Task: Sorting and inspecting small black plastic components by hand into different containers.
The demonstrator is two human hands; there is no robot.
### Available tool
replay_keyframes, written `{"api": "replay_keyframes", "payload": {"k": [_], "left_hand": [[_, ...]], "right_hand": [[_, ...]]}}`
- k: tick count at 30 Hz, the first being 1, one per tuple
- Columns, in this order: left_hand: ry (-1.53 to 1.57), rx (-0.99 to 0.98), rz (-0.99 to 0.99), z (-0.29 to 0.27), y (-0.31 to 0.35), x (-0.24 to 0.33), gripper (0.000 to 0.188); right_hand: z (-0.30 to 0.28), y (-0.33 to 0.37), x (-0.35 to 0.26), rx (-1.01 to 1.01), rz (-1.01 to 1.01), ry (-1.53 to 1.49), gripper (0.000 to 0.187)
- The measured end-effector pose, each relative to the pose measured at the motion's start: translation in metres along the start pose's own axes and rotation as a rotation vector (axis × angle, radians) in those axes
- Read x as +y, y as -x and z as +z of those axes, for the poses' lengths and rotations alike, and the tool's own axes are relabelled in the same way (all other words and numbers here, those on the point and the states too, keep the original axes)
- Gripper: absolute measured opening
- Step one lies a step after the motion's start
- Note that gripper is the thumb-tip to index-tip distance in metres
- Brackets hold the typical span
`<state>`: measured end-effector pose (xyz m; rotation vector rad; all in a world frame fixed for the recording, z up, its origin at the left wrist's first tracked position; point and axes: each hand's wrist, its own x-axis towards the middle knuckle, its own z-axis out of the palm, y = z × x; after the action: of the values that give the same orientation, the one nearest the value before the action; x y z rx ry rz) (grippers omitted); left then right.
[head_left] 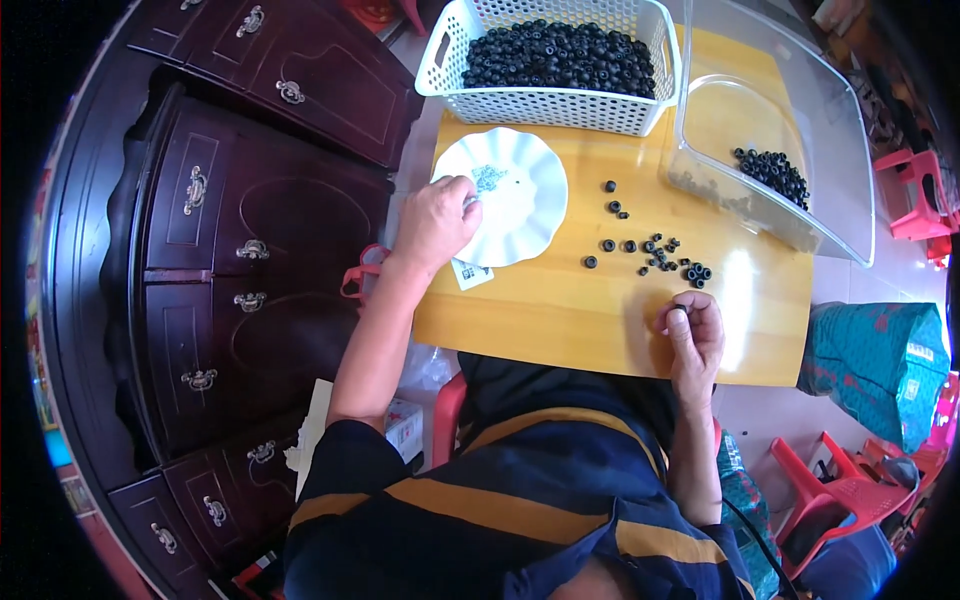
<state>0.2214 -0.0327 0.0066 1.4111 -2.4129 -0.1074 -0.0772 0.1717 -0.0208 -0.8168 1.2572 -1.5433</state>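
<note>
My left hand (440, 222) is over the left side of a white scalloped plate (530, 215), its fingers pinched together; whatever they hold is hidden. A small pile of tiny grey-green bits (488, 178) lies on the plate near those fingertips. Close to the table's front edge, my right hand (697, 338) pinches a small black round piece (681, 308) between thumb and fingers. Just beyond it, several loose black ring-shaped pieces (660, 262) with holes are scattered on the yellow wooden table (530, 318).
A white perforated basket (560, 108) full of black pieces stands at the back. Right of it, a clear plastic bin (850, 130) holds a smaller heap of black pieces (775, 178). A printed card (472, 274) lies partly under the plate. Dark wooden drawers (300, 215) stand left; a teal bag (880, 370) is right.
</note>
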Motion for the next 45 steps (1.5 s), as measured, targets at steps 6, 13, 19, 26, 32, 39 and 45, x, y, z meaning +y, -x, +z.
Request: {"api": "replay_keyframes", "payload": {"k": [6, 13, 19, 26, 32, 39, 45], "left_hand": [[0.172, 0.045, -0.050, -0.016, 0.010, 0.010, 0.011], [0.629, 0.076, -0.109, -0.038, 0.024, 0.073, 0.011], [0.811, -0.164, 0.023, -0.043, 0.034, 0.139, 0.007], [0.877, -0.317, 0.136, -0.020, 0.049, 0.200, 0.012], [1.072, -0.262, 0.010, -0.011, 0.058, 0.220, 0.008], [0.808, -0.076, 0.224, -0.009, 0.054, 0.231, 0.008], [0.772, -0.082, 0.216, -0.007, 0.050, 0.237, 0.008]], "right_hand": [[-0.001, 0.007, 0.000, 0.000, -0.028, 0.040, 0.013], [-0.017, 0.011, 0.006, -0.066, -0.077, 0.002, 0.020], [-0.022, 0.016, 0.006, -0.084, -0.036, -0.177, 0.022], [-0.027, 0.020, -0.002, -0.182, 0.135, -0.328, 0.017], [-0.037, 0.015, -0.009, -0.287, 0.189, -0.495, 0.016], [-0.041, 0.017, -0.005, -0.318, 0.357, -0.675, 0.019], [-0.045, 0.015, -0.005, -0.308, 0.377, -0.699, 0.016]]}}
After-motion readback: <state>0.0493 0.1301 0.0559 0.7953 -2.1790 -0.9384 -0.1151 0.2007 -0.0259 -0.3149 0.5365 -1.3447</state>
